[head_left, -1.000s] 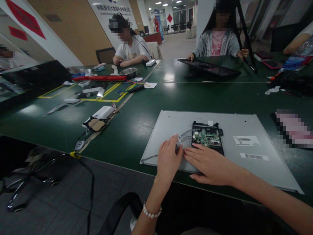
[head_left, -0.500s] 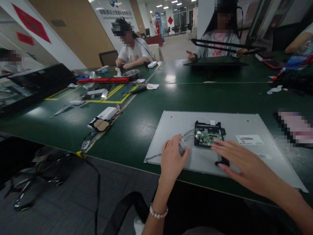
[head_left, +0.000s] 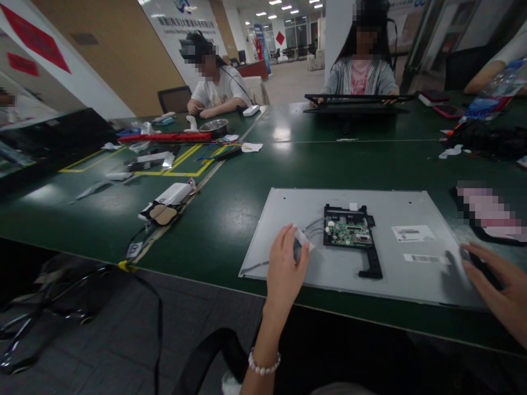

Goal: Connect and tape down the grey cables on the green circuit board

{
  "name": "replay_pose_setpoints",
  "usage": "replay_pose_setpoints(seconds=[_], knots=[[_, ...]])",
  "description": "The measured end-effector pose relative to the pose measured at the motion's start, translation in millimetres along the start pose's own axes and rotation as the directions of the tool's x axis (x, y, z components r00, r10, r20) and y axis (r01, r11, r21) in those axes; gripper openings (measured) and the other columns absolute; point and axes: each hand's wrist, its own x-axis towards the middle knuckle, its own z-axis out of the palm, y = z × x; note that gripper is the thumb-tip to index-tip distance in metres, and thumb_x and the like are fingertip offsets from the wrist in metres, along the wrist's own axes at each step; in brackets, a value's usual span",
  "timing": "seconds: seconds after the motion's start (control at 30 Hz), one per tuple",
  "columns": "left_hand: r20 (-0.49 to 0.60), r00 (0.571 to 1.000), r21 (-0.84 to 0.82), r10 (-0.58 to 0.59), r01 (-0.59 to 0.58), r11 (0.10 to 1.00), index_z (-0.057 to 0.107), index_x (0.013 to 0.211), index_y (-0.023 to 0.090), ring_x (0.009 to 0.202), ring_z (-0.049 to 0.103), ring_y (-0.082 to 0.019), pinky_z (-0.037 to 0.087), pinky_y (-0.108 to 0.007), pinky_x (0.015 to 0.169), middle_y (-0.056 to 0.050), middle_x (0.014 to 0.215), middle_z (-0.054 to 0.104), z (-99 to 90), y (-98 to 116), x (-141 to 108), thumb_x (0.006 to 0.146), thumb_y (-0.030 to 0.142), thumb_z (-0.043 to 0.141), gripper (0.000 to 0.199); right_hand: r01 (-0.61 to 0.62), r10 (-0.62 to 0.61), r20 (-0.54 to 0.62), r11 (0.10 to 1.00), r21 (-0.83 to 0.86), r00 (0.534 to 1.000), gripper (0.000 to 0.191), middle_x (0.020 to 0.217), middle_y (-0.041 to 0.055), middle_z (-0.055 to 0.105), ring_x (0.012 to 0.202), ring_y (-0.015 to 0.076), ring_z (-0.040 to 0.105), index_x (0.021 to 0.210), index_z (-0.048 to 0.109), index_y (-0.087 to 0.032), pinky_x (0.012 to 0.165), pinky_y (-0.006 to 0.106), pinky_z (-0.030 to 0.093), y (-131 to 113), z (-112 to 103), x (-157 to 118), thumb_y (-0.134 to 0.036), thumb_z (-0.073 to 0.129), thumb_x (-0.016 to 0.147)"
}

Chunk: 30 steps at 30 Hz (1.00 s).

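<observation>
A flat grey metal panel (head_left: pixel 263 230) lies on the green table near its front edge. On it sits a black plastic frame (head_left: pixel 374 262) with a green circuit board (head_left: pixel 348 232), grey cables running from its left side. My left hand (head_left: pixel 287 263), with a beaded bracelet at the wrist, is closed on a small grey block (head_left: pixel 302 241) left of the board. My right hand (head_left: pixel 496 280) is at the panel's right edge, its fingers round a dark elongated object (head_left: pixel 483 267) that I cannot make out.
A phone (head_left: pixel 489 211) lies at the right. Left on the table (head_left: pixel 230 208) are a white bundle with a cable (head_left: pixel 171 200), a metal bowl (head_left: pixel 214 128) and a red strip (head_left: pixel 168 137). Across sit people, one holding a black frame (head_left: pixel 358 99).
My right hand has moved right, off the circuit board, to the panel's right edge, and now has a dark object. The person across has lowered the black frame. The view has shifted slightly.
</observation>
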Motion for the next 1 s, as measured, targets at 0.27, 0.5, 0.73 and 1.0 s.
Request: replay_pose_setpoints(seconds=[0.27, 0.5, 0.73, 1.0], knots=[[-0.264, 0.964, -0.145, -0.034, -0.005, 0.989, 0.048, 0.129, 0.023, 0.13, 0.046, -0.024, 0.038, -0.045, 0.109, -0.013, 0.137, 0.049, -7.3, 0.6, -4.2, 0.094, 0.025, 0.05, 0.035, 0.023, -0.023, -0.024, 1.0, -0.007, 0.999, 0.062, 0.138, 0.0128, 0.055, 0.115, 0.0412, 0.058, 0.133, 0.052, -0.023, 0.091, 0.061, 0.047, -9.1, 11.0, -6.1, -0.062, 0.038, 0.086], [-0.498, 0.864, -0.178, -0.075, -0.017, 0.984, 0.048, 0.131, 0.024, 0.132, 0.042, -0.025, 0.032, -0.047, 0.111, -0.012, 0.14, 0.046, -10.2, 3.0, -8.7, 0.091, 0.024, 0.053, 0.039, 0.097, -0.097, -0.006, 0.995, -0.028, 0.995, 0.071, 0.145, 0.0145, 0.046, 0.127, 0.0407, 0.048, 0.138, 0.046, -0.02, 0.101, 0.061, 0.041, -18.0, 15.9, -5.0, -0.066, 0.04, 0.084], [-0.539, 0.821, -0.293, -0.191, 0.029, 0.956, 0.046, 0.133, 0.024, 0.133, 0.041, -0.024, 0.034, -0.045, 0.111, -0.011, 0.14, 0.044, 1.2, 11.9, -15.0, 0.091, 0.026, 0.055, 0.044, 0.247, -0.248, 0.048, 0.969, 0.028, 0.967, 0.069, 0.15, 0.015, 0.039, 0.133, 0.0392, 0.041, 0.14, 0.043, -0.021, 0.107, 0.061, 0.035, -18.4, 10.8, -4.0, -0.064, 0.041, 0.086], [-0.572, 0.775, -0.397, -0.271, 0.027, 0.917, 0.048, 0.13, 0.025, 0.133, 0.041, -0.023, 0.033, -0.044, 0.112, -0.009, 0.139, 0.045, 23.2, 46.7, -16.6, 0.092, 0.027, 0.054, 0.039, 0.463, -0.454, 0.124, 0.885, -0.054, 0.883, 0.063, 0.15, 0.0115, 0.041, 0.134, 0.0363, 0.04, 0.142, 0.04, -0.023, 0.11, 0.063, 0.027, -7.5, 5.2, 1.7, -0.056, 0.044, 0.088]])
